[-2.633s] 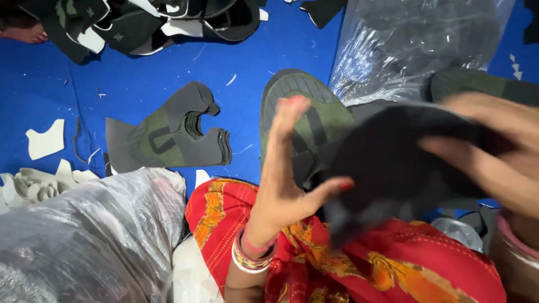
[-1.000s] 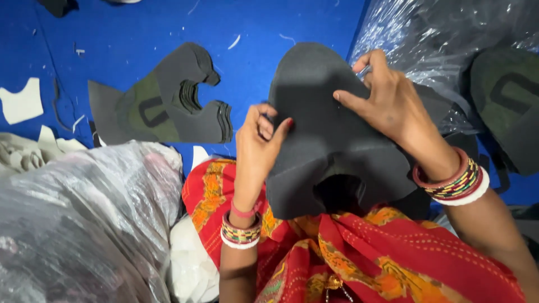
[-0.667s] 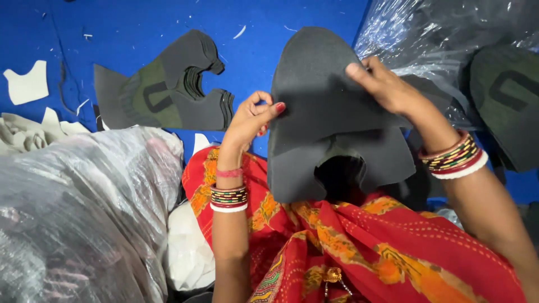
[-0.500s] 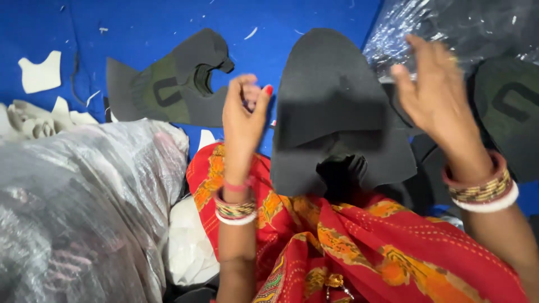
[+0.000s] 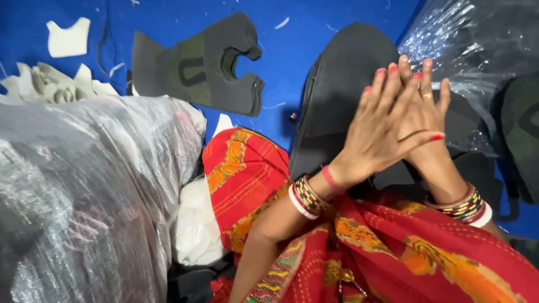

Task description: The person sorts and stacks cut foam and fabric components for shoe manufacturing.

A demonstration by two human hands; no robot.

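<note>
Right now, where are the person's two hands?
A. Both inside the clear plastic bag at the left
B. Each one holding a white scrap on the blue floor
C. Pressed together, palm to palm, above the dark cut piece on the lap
C: the left hand lies flat against the right hand, fingers straight, over the dark cut piece; neither hand holds anything.

Dark shoe-upper piece (image 5: 342, 84): matt, smooth foam-like sheet; bag (image 5: 84, 191): glossy crinkled clear plastic; floor (image 5: 168, 17): matt blue; lap cloth (image 5: 393, 258): printed woven red.
</note>
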